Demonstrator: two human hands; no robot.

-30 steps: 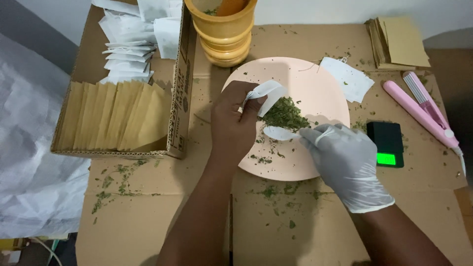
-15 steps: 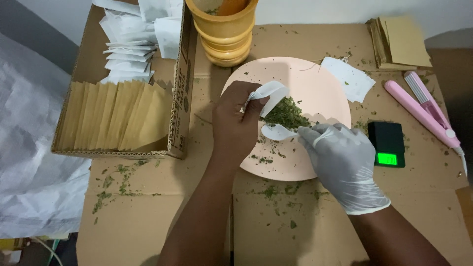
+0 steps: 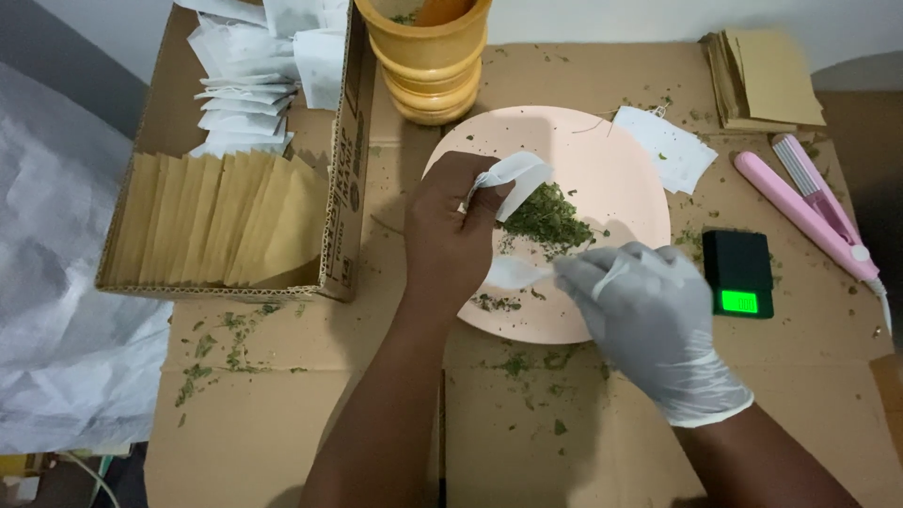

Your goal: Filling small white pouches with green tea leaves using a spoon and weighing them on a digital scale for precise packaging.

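White filter paper is forming the small empty sachet that the bare left hand is pinching by one edge, thumb and fingertips closed on it so that its mouth is gaping toward the right. It is hanging just above the near-left part of a pale pink plate, touching the left flank of a heap of dried green herb. The sachet's long axis is running from the left hand's fingers up and to the right, tilted — its open end is facing the herb, not the person.

The right hand, in a grey-white glove, is lying lower and to the right of the heap, curled around the handle of a small white spoon whose bowl is pointing left, under the sachet and beside the left hand. So the herb is sitting between the two hands: the left hand is the nearer to the sachet, the right one is reaching the heap from the near side. Whether the spoon is carrying any herb I cannot tell.

Outward from the plate, green crumbs are scattered over the cardboard work surface. A small black pocket scale with a lit green display is lying just right of the plate, a pink sealing tool beyond it. A yellow wooden mortar is standing behind the plate, a spare white sachet is resting on the plate's far-right rim, and a cardboard box at the left is holding brown envelopes and more white sachets.
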